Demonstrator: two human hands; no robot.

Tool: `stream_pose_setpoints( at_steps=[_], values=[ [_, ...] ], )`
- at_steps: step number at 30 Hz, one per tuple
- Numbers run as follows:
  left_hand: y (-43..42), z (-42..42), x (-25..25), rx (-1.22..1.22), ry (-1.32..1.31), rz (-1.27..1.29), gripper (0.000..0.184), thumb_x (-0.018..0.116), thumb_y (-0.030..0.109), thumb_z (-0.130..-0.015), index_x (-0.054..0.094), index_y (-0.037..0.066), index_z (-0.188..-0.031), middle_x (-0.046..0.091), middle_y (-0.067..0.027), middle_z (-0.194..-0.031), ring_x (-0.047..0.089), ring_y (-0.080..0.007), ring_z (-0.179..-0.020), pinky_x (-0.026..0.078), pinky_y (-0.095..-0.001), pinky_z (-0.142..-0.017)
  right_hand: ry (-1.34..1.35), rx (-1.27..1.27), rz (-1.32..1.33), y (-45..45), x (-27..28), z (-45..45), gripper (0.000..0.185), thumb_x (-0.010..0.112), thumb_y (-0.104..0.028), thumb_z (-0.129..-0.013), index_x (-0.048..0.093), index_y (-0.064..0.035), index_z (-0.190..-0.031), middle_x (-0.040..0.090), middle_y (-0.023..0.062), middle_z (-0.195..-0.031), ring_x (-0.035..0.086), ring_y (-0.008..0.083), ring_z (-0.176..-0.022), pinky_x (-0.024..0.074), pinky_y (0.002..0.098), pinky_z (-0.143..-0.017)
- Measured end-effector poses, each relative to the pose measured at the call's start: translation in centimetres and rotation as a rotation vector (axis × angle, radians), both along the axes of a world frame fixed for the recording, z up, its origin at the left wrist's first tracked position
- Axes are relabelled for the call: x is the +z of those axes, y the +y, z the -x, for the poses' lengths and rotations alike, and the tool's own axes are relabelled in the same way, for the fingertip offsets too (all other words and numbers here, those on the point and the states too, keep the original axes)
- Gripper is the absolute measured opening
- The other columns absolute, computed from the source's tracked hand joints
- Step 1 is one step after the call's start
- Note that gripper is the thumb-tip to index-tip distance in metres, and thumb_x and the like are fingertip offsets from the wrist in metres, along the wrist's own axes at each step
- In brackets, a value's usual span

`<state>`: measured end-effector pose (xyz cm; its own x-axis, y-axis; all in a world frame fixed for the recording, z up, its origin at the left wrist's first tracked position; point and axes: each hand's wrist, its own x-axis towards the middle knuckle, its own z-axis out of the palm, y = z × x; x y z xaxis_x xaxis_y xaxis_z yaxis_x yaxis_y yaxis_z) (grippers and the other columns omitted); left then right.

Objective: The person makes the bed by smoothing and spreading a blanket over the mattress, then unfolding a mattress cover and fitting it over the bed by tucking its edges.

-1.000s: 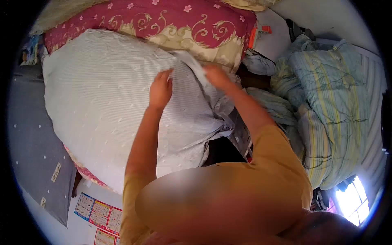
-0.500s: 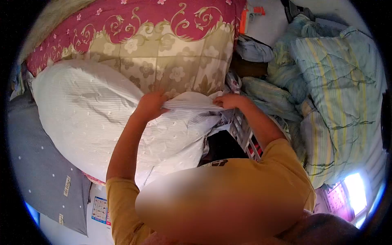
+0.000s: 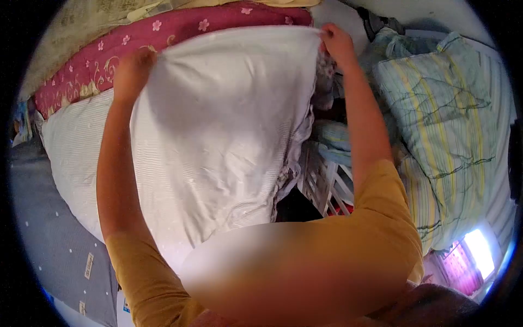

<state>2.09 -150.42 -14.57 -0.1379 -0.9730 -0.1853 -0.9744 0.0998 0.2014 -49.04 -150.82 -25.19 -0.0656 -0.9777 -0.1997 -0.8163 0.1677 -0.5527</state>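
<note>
A white striped sheet (image 3: 218, 120) is stretched between my two hands, its top edge raised over the red floral bedding (image 3: 204, 24). My left hand (image 3: 133, 68) is closed on the sheet's upper left edge. At the upper right corner my right hand (image 3: 333, 41) pinches the same edge, with the arm reaching far forward. The lower part of the sheet lies spread towards my body, and its right side falls in ruffled folds.
Green and yellow striped bedding (image 3: 436, 125) is heaped at the right. A white slatted crate (image 3: 321, 182) stands below my right forearm. Grey dotted fabric (image 3: 60, 234) lies at the lower left, and a bright window (image 3: 479, 253) shows at the lower right.
Both hands have moved forward and apart, lifting the sheet's edge. It now covers most of the patterned bedding that was bare half a second ago.
</note>
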Motion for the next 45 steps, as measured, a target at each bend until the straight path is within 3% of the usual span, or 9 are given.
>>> stream_pose_setpoints(
  at_steps=[6, 13, 22, 29, 31, 37, 39, 41, 45],
  values=[
    [-10.7, 3.9, -4.1, 0.125, -0.382, 0.44, 0.034, 0.047, 0.046, -0.088, 0.065, 0.025, -0.109, 0.065, -0.0178, -0.097, 0.062, -0.038, -0.088, 0.049, -0.0491, -0.075, 0.083, 0.038, 0.119, -8.6, -6.3, -3.4, 0.042, 0.053, -0.018, -0.089, 0.045, -0.0048, -0.128, 0.054, 0.0207, -0.121, 0.056, 0.0309, -0.108, 0.0459, 0.0408, -0.09],
    [-4.8, 11.8, -10.6, 0.149, 0.308, 0.438, 0.054, 0.057, 0.021, -0.085, 0.04, 0.007, -0.134, 0.056, -0.0238, -0.114, 0.054, -0.0419, -0.102, 0.044, -0.0468, -0.085, 0.135, 0.299, 0.078, -8.4, -11.9, -5.4, 0.066, 0.048, -0.008, -0.086, 0.018, -0.0052, -0.145, 0.029, 0.0258, -0.143, 0.034, 0.0352, -0.131, 0.0302, 0.0374, -0.108],
    [8.8, 10.0, -18.9, -0.154, -0.024, 0.128, 0.059, 0.06, 0.035, -0.085, 0.039, 0.019, -0.139, 0.033, -0.0098, -0.146, 0.025, -0.0332, -0.137, 0.017, -0.0524, -0.111, 0.109, 0.235, 0.079, -9.8, -20.2, -5.0, 0.054, 0.031, -0.014, -0.092, 0.018, 0.0029, -0.142, 0.026, 0.0294, -0.143, 0.028, 0.0388, -0.133, 0.0228, 0.0396, -0.112],
    [10.3, 3.7, -19.5, 0.093, 0.098, 0.102, 0.053, 0.057, 0.018, -0.087, 0.04, 0.01, -0.136, 0.039, -0.0164, -0.14, 0.031, -0.0373, -0.132, 0.03, -0.0472, -0.107, 0.341, 0.196, 0.446, -2.2, -18.5, -7.9, 0.059, 0.043, -0.019, -0.093, 0.019, -0.0063, -0.145, 0.026, 0.0259, -0.145, 0.022, 0.0376, -0.136, 0.0183, 0.0408, -0.113],
    [13.4, 4.4, -17.1, 0.151, 0.227, 0.123, 0.049, 0.055, 0.013, -0.087, 0.042, 0.006, -0.134, 0.043, -0.018, -0.137, 0.035, -0.0378, -0.13, 0.032, -0.0445, -0.106, 0.229, 0.024, 0.519, 2.1, -13.6, -11.6, 0.047, 0.055, -0.024, -0.09, 0.046, -0.0014, -0.13, 0.048, 0.0224, -0.131, 0.046, 0.0367, -0.121, 0.037, 0.043, -0.101],
    [33.2, 5.3, -11.1, 0.352, 0.38, -0.133, 0.051, 0.056, 0.005, -0.084, 0.042, 0.004, -0.133, 0.045, -0.0196, -0.134, 0.038, -0.0364, -0.128, 0.033, -0.0421, -0.106, -0.165, -0.214, -0.172, 31.4, -13.9, -11.1, 0.045, 0.043, -0.016, -0.094, 0.035, -0.0024, -0.137, 0.037, 0.0226, -0.139, 0.036, 0.0361, -0.129, 0.0287, 0.0423, -0.107],
    [41.6, 5.4, -9.7, 0.386, 0.373, -0.227, 0.051, 0.056, 0.005, -0.083, 0.042, 0.005, -0.133, 0.046, -0.02, -0.133, 0.041, -0.0356, -0.126, 0.034, -0.0423, -0.105, 0.297, 0.463, -0.668, 49.5, -29.3, -2.7, 0.051, 0.049, -0.025, -0.088, 0.041, -0.0054, -0.134, 0.051, 0.0218, -0.129, 0.049, 0.0371, -0.118, 0.0395, 0.0418, -0.099],
    [49.9, 5.7, -7.2, 0.436, 0.383, -0.331, 0.05, 0.056, 0.008, -0.083, 0.043, 0.005, -0.132, 0.048, -0.0193, -0.131, 0.044, -0.0354, -0.122, 0.036, -0.0427, -0.103, 0.062, 0.975, -0.888, 55.9, -25.5, -3.7, 0.04, 0.049, -0.023, -0.085, 0.055, -0.0036, -0.12, 0.056, 0.0233, -0.121, 0.055, 0.0374, -0.108, 0.044, 0.0427, -0.093],
    [65.8, 7.6, -2.6, 0.597, 0.407, -0.52, 0.046, 0.054, 0.017, -0.086, 0.045, 0.01, -0.13, 0.056, -0.0176, -0.122, 0.053, -0.0359, -0.11, 0.043, -0.0443, -0.093, 0.197, 0.632, -0.86, 50.7, -9.1, -12.7, 0.038, 0.05, -0.029, -0.086, 0.061, -0.002, -0.111, 0.059, 0.0233, -0.113, 0.056, 0.04, -0.103, 0.0446, 0.0444, -0.089]
  ],
)
